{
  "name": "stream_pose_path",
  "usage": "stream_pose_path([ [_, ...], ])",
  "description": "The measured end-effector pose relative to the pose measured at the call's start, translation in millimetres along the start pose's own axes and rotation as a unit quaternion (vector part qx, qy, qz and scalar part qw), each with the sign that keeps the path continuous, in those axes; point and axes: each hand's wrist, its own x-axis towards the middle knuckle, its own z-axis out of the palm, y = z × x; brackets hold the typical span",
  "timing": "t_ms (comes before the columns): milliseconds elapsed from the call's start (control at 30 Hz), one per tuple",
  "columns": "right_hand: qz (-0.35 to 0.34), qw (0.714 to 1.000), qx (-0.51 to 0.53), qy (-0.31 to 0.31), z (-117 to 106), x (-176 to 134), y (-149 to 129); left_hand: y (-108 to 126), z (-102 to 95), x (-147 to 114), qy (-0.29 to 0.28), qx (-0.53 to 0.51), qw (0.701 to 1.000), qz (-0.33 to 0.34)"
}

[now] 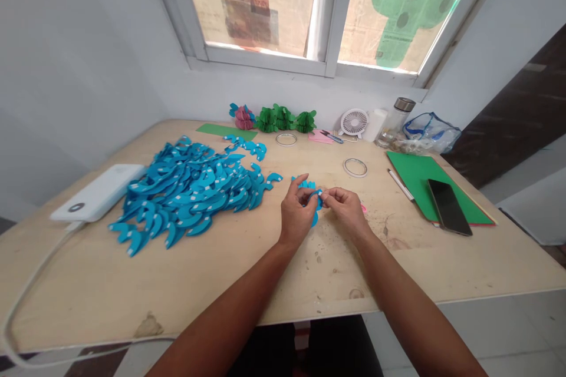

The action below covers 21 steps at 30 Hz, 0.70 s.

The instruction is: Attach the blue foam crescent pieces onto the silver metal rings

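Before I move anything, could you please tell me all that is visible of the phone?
The phone is a slim black slab with a dark, glass-like screen facing up. It lies flat and slanted on the green sheet at the right of the table, its near end past the sheet's edge.

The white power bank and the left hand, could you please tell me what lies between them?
In the head view, a heap of curved blue pieces lies between the white power bank and left hand, then tabletop.
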Motion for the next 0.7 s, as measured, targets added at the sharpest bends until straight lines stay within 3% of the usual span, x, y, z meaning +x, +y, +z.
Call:
stream_pose_path([
  [467,0.003,1.000,0.007,0.027,-0.3,-0.2,-0.1,-3.3,-0.2,1.0,0.010,0.014,1.000,-0.001],
  [700,-0.033,0.998,0.035,0.032,-0.6,1.9,5.6,-0.8,0.1,-0.7,0.010,0.043,0.998,0.042],
])
